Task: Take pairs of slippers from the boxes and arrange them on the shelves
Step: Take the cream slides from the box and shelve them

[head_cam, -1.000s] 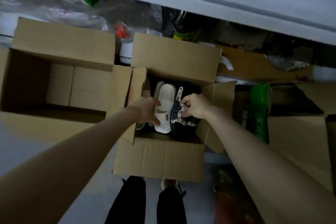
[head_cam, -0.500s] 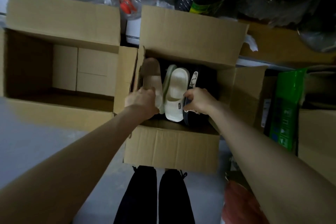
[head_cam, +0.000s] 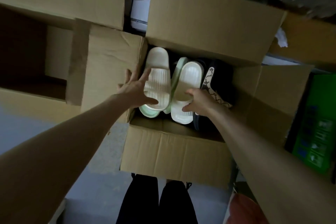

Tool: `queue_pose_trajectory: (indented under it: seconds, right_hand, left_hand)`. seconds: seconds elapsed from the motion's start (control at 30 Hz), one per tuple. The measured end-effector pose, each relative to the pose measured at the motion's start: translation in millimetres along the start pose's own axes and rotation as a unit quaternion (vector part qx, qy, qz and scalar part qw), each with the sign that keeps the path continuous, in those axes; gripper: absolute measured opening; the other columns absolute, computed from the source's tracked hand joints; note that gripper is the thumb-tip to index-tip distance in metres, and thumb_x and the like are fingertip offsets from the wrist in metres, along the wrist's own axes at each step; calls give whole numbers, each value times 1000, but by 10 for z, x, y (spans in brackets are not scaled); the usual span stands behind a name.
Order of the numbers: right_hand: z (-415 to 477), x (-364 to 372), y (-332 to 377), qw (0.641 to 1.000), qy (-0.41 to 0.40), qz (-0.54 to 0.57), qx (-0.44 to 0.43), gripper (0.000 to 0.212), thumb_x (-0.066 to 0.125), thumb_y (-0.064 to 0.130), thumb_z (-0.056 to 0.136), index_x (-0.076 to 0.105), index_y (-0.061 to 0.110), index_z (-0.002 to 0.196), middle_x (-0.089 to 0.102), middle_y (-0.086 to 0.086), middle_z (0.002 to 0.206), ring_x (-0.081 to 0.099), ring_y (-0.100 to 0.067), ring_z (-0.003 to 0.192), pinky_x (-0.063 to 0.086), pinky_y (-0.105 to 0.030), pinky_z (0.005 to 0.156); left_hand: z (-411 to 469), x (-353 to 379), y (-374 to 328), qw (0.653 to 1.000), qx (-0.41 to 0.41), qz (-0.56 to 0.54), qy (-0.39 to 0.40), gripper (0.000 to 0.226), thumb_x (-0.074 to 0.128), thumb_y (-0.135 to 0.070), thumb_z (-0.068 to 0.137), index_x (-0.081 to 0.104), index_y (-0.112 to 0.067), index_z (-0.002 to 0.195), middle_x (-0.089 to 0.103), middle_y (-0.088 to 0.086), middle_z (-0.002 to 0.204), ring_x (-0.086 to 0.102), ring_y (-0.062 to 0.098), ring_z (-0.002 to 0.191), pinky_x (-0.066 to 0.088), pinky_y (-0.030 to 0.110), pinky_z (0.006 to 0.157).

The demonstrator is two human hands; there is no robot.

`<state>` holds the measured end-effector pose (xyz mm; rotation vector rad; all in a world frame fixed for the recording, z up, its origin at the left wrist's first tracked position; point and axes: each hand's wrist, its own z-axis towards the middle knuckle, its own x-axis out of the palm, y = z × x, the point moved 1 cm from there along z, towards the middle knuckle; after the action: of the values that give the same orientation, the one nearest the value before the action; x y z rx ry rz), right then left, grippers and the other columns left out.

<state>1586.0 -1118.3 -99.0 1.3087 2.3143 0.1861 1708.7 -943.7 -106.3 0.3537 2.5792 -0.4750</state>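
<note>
1. Cream slippers (head_cam: 160, 85) — a pair, both inside the open cardboard box (head_cam: 172, 151). They lie side by side, with green slippers (head_cam: 148, 112) showing beneath and between them and dark slippers (head_cam: 220, 82) packed to their right.
2. The left hand (head_cam: 134, 89) is spread with its fingers straight. It lies against the first cream slipper (head_cam: 157, 60), next to the box's side flap (head_cam: 109, 63), touching it but not closed round it.
3. The right hand (head_cam: 199, 102) grasps the second cream slipper (head_cam: 190, 72), fingers curled over the strap and thumb towards the heel end.
4. They look like moulded foam, so probably light, springy and hard to damage. The ribbed footbed should give some friction.
5. The strap is the natural handle — hook fingers under it or pinch it against the sole. The left hand would need to close on the first slipper's strap in the same way.
6. The slippers are packed close, so a green one may drag up with a cream one. A straight upward lift seems safest.
</note>
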Motion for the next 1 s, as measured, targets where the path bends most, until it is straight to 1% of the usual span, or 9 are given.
queue_pose_trajectory:
  seconds: [0.07,0.17,0.3,0.47,0.57,0.73,0.83,0.93,1.0]
  right_hand:
    - [137,103,-61,1000,3,-2,-1,79,76,18,78,34,14,145,41,-8,147,51,-24,124,44,-27,93]
    - [313,206,-156,999,-8,-53,-1,77,76,25,78,37,16,144,40,-8,147,40,-27,133,35,-39,108]
    - [437,286,-226,988,-1,-155,3,67,69,35,82,41,22,141,41,-3,145,31,-25,136,22,-44,111]
    - [488,356,-223,969,4,-248,-9,48,62,38,87,50,33,133,47,5,138,30,-22,134,19,-47,106]
    - [447,352,-231,974,-25,-226,-15,38,65,31,86,60,31,124,55,2,131,36,-22,130,18,-47,107]
    - [322,311,-190,992,-48,-113,-19,32,68,29,83,67,20,114,60,-7,123,45,-30,122,26,-44,103]
    - [138,231,-94,996,-40,-78,-20,27,69,31,81,68,24,107,60,-8,116,50,-33,114,39,-42,95]
    - [-202,34,54,997,-50,-50,-32,31,67,26,84,65,21,115,58,-3,115,55,-25,108,45,-33,82]
    - [-482,-155,155,997,-58,-32,-48,26,66,23,86,65,23,112,57,1,111,55,-22,105,48,-36,82]
  left_hand:
    - [146,65,40,1000,25,-1,-17,113,75,-52,67,-3,-38,147,-30,1,152,-23,40,139,14,66,110]
    - [304,125,34,998,30,10,-48,110,74,-55,65,-1,-43,146,-34,4,150,-29,45,135,9,70,107]
    - [376,158,-94,997,-5,10,-73,101,77,-51,64,15,-46,143,-36,3,149,-30,50,132,9,75,102]
    - [410,206,-100,997,-21,21,-74,97,84,-43,58,27,-31,136,-36,5,149,-29,50,133,10,76,101]
    - [344,158,-46,996,17,42,-80,88,84,-37,60,36,-22,131,-29,8,152,-27,40,138,7,68,108]
    - [148,136,-31,987,124,71,-76,46,76,-33,71,61,-20,113,3,-1,157,-14,25,144,13,49,117]
    - [-7,66,-85,986,139,57,-67,47,76,-32,72,60,-19,114,12,-2,156,-8,23,145,15,44,117]
    - [-252,-149,-187,987,144,50,-52,48,76,-32,72,59,-19,116,18,1,154,-3,23,145,11,39,118]
    - [-483,-367,-289,986,153,45,-48,45,76,-31,72,61,-19,113,24,4,150,8,24,143,16,37,117]
